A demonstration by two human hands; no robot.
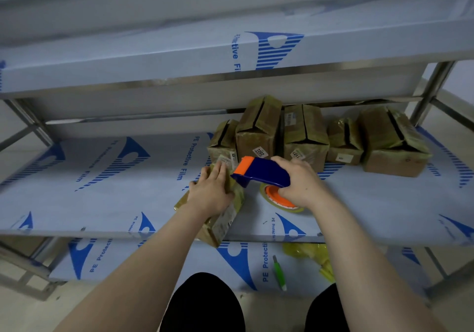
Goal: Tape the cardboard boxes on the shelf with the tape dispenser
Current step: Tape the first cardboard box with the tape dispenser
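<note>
I read this as mid-taping: left hand (210, 193) flat, fingers straight, pressing the box (223, 225) at the front edge of the shelf (102, 203); right hand (300, 185) gripping the tape dispenser (261, 172), nose at the box top; next I'd draw tape along the seam.

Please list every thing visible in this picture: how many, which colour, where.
Steel shelf rack with blue-printed film: one, grey and blue.
Brown taped cardboard boxes: five, brown, rear of middle shelf.
Brown cardboard box in front: one, brown, middle shelf's front edge.
Blue and orange plastic tape dispenser: one, beside the front box.
Green pen-shaped tool: one, green, lower shelf.
Yellow plastic bag: one, yellow, lower shelf.
Left hand: one, flat on the front box.
Right hand: one, grips the tape dispenser.
</note>
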